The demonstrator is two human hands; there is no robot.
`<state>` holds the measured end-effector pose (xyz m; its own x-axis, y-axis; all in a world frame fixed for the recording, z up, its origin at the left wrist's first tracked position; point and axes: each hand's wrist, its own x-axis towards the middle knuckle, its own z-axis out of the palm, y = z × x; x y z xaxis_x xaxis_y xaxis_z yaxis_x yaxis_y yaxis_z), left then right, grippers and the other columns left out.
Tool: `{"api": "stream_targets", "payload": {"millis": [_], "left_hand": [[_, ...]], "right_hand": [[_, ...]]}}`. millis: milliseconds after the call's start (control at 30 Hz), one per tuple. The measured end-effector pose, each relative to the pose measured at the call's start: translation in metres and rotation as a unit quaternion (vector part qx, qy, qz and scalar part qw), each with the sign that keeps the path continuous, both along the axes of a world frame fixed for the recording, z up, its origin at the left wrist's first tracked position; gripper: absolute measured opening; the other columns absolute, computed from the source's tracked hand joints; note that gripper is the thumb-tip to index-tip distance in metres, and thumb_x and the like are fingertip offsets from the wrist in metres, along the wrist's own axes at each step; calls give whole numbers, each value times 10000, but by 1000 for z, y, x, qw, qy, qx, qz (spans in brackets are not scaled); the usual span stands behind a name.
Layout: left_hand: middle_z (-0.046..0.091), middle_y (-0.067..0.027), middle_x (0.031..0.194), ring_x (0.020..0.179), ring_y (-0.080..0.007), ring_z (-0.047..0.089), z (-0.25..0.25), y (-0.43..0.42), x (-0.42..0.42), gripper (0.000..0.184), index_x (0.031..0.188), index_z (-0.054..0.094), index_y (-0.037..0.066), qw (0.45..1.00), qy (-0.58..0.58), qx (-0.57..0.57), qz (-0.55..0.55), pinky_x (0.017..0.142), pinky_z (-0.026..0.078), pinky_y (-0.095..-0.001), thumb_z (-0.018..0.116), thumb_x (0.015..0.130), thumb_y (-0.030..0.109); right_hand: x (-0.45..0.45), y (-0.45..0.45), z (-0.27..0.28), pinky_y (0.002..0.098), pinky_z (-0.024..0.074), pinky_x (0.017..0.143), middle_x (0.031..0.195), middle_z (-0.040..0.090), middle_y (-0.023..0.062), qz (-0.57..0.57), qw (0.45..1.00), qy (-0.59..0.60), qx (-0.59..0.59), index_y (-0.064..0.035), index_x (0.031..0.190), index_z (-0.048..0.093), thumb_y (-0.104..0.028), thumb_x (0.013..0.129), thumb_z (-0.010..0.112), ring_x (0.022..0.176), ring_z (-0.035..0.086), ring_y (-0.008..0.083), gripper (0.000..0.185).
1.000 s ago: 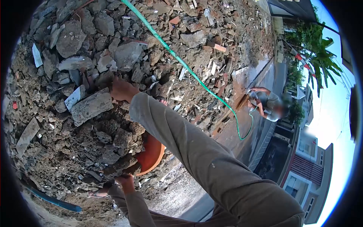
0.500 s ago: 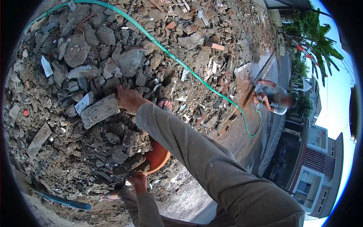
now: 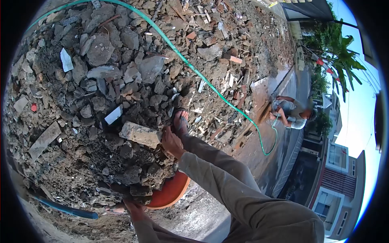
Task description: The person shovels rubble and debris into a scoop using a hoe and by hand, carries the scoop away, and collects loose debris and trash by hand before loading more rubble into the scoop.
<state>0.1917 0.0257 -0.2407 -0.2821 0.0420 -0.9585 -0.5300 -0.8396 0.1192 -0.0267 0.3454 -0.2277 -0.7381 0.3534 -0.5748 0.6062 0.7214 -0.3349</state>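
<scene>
My right hand [image 3: 172,142] grips the right end of a long, flat, pale piece of masonry [image 3: 139,135], which lies tilted over the rubble. Below it stands an orange basin [image 3: 170,192], its left side hidden by dark clods and broken chunks. At the basin's lower left edge is my left hand [image 3: 134,208], its fingers hidden by a dark clod. A white tile piece [image 3: 113,115] lies just left of the masonry piece. My sandalled foot [image 3: 180,119] rests above my right hand.
Rubble [image 3: 101,48] surrounds the basin. A green hose [image 3: 198,73] crosses it towards a crouching person [image 3: 291,112] at the right. A blue-green bar or pipe [image 3: 67,208] lies at the lower left. A house [image 3: 340,182] stands beyond the street.
My right hand has pulled the masonry piece away from the white tile piece, rightward and down towards the basin. The view has shifted slightly. My left hand stays by the basin's edge.
</scene>
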Motion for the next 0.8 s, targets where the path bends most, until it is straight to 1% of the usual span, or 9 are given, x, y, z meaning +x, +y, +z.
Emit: {"api": "stream_targets", "payload": {"millis": [67,133,167,233,300,333,400,733,800], "left_hand": [[612,-60,1244,1114,-266,593,-21,-16,24,544,1283,545,130,999,28,-4,-26,957,482,-442,377,956,531],[615,-47,1240,1112,-272,593,-22,-14,13,544,1289,546,142,999,-30,19,16,966,472,-459,386,949,536],[617,-44,1235,1113,-273,591,-12,-11,5,550,1287,548,142,998,-27,43,25,976,464,-459,386,947,543],[619,-42,1229,1114,-275,589,-7,-8,-6,557,1285,551,141,997,-29,67,31,985,456,-458,386,945,549],[617,-51,1231,1122,-282,582,-14,-10,-7,578,1289,549,137,996,-41,73,31,1001,441,-457,377,941,566],[617,-51,1231,1122,-282,582,-21,-15,-4,578,1289,549,137,996,-44,73,31,1001,441,-457,377,941,566],[609,-63,1242,1129,-288,575,-35,-22,6,606,1301,538,135,994,-35,102,18,1009,435,-457,358,938,586],[578,-70,1287,1156,-272,558,-39,-15,12,636,1339,504,131,996,-46,74,18,1012,432,-445,335,938,594],[586,-59,1271,1138,-253,567,-39,-4,6,623,1327,514,155,994,-97,-15,40,967,460,-436,326,935,602]], "right_hand": [[16,7,-12,573,469,702,836,628,290,25,1000,5,-16,-29,1138,438,-242,964,391,798,618,476,278],[8,23,-37,554,493,696,872,623,285,58,997,31,-32,5,1129,471,-224,951,419,795,627,457,294],[5,30,-52,539,500,714,889,624,267,63,993,-41,-88,7,1112,510,-217,948,435,820,630,444,288],[16,60,-132,483,501,768,918,642,224,415,907,-75,-3,-9,1094,574,-218,942,477,888,634,403,275],[6,63,-89,482,493,774,922,640,225,141,968,-125,-169,-12,1094,574,-226,945,474,901,628,404,279],[2,62,-76,481,489,777,924,640,225,43,966,-137,-216,-13,1094,573,-230,946,472,908,625,405,281],[-1,62,-64,480,481,784,928,638,226,-32,956,-142,-256,-15,1094,573,-238,949,469,921,620,406,285],[0,25,-36,474,446,812,946,632,229,-153,934,-109,-304,-26,1094,569,-274,961,455,981,594,411,304],[6,22,-33,477,440,807,951,614,221,-82,966,-71,-236,-23,1076,545,-301,962,439,971,574,434,319]]}}
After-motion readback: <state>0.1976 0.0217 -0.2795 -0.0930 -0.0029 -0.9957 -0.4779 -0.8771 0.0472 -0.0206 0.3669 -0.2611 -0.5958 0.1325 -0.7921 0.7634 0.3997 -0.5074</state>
